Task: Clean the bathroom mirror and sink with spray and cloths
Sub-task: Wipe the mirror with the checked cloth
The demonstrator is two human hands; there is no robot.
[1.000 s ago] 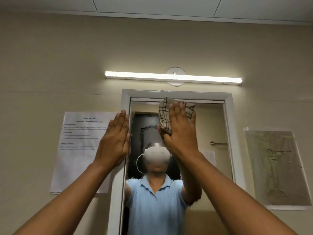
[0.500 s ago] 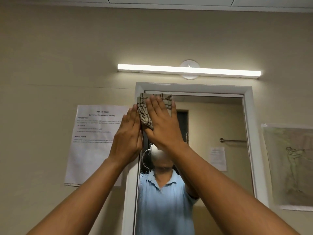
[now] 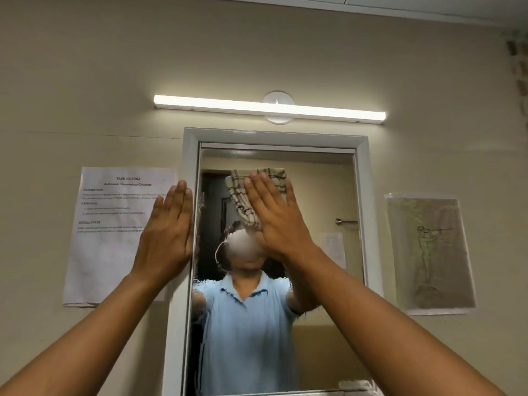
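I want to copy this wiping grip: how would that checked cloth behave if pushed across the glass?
Probably floppy: the cloth bunches in folds beyond the flat right hand. It likely needs spread fingers to stay put. It may slide easily, since the mirror looks wet and streaky lower down.

Right hand [image 3: 274,212] flat, pressing checked cloth [image 3: 251,195] against upper mirror [image 3: 320,281] glass. Left hand [image 3: 168,232] flat, fingers straight, on the mirror's white frame [image 3: 190,155], beside a printed notice [image 3: 114,224] on the wall
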